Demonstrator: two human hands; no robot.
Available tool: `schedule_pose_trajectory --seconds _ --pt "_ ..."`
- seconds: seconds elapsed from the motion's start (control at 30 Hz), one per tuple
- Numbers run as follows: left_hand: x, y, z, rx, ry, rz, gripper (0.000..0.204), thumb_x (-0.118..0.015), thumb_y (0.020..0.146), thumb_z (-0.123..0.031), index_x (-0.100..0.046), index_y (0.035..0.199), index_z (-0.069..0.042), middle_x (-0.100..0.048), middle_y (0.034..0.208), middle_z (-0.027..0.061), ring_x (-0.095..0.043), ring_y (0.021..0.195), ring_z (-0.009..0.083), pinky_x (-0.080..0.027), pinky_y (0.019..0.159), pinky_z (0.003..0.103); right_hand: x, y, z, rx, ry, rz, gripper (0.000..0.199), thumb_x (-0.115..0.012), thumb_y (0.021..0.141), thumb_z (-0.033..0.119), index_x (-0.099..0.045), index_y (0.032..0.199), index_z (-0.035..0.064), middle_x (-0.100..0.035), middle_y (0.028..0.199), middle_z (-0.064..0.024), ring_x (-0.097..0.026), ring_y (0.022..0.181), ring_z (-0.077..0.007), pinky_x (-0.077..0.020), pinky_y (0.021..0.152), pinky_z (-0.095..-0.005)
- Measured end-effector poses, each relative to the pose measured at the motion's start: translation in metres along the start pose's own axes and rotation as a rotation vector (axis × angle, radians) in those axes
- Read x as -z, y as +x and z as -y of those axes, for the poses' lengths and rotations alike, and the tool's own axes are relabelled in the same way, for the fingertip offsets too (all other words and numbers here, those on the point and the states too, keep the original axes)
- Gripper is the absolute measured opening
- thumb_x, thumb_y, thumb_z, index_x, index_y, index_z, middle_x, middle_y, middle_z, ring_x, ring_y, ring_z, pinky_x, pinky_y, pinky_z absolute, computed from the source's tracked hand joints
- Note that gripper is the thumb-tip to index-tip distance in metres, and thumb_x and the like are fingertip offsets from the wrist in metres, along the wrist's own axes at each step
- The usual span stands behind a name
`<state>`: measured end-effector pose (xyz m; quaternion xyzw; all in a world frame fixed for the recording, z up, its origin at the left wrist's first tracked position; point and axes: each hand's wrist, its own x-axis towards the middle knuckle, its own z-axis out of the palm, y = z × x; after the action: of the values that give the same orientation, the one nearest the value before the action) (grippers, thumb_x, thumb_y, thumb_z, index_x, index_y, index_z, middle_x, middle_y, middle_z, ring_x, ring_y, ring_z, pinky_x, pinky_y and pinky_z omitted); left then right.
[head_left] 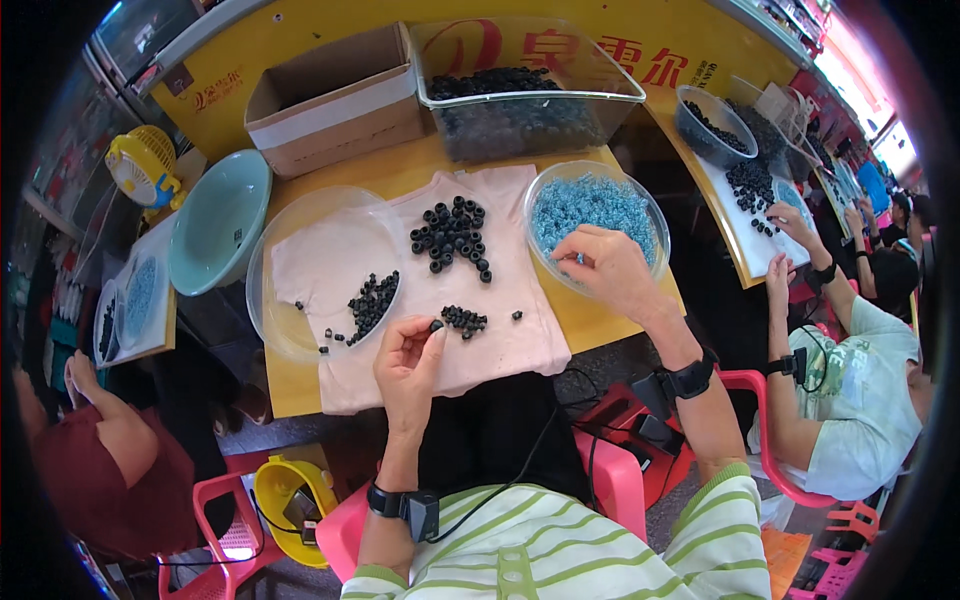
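Note:
Between the thumb and forefinger of my left hand (408,362) is a small black plastic cap (437,325), held just above the pink cloth. My right hand (612,268) is bent over the near left side of a clear round bowl (652,212) full of small light-blue pieces (590,208). Its fingertips are pinched together; what they hold, if anything, is too small to tell. On the cloth (515,240) lie a group of round black caps (448,235) and a smaller pile of black pieces (464,320). Beside them, a clear shallow tray (285,330) has more small black pieces (374,300).
Along the back stand a cardboard box (345,120) and a clear bin (520,125) of black parts. A pale-green basin (222,225) and a yellow fan (143,165) are at the left. Co-workers sit on both sides; a yellow bucket (290,500) stands on the floor.

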<state>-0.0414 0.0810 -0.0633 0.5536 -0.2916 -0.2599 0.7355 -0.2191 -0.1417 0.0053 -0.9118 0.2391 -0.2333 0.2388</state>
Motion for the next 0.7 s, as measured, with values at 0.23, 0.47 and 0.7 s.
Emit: schedule_pose_trajectory --seconds 0.23,0.47,0.7 --pt "-0.001 0.001 0.004 -0.028 0.042 0.024 0.017 -0.067 0.088 0.004 -0.063 0.105 0.002 -0.061 0.102 0.0028 -0.059 0.09 0.0075 -0.048 0.081 0.02 0.005 -0.004 0.003 -0.105 0.128 -0.045 0.014 -0.072 0.082 0.01 -0.07 0.086 -0.0031 -0.068 0.076 -0.0093 -0.061 0.066 -0.0138 -0.0481 0.062 -0.0281" --pt "-0.005 0.002 0.005 -0.017 0.007 0.022 0.018 -0.066 0.088 0.004 -0.061 0.105 0.002 -0.061 0.099 0.0024 -0.059 0.087 0.0073 -0.048 0.081 0.02 0.011 -0.007 -0.002 -0.31 0.266 -0.091 0.013 -0.071 0.087 0.012 -0.068 0.09 -0.001 -0.065 0.077 -0.0006 -0.056 0.07 -0.006 -0.0464 0.065 -0.0228" --pt "-0.001 -0.002 -0.007 0.028 -0.053 0.032 0.026 -0.065 0.089 0.004 -0.061 0.115 0.002 -0.061 0.104 0.004 -0.059 0.088 0.0092 -0.049 0.081 0.021 -0.016 -0.029 0.054 -0.439 0.846 0.125 0.015 -0.069 0.091 0.015 -0.065 0.095 0.0012 -0.064 0.082 0.0004 -0.053 0.061 -0.0041 -0.0442 0.054 -0.0194"
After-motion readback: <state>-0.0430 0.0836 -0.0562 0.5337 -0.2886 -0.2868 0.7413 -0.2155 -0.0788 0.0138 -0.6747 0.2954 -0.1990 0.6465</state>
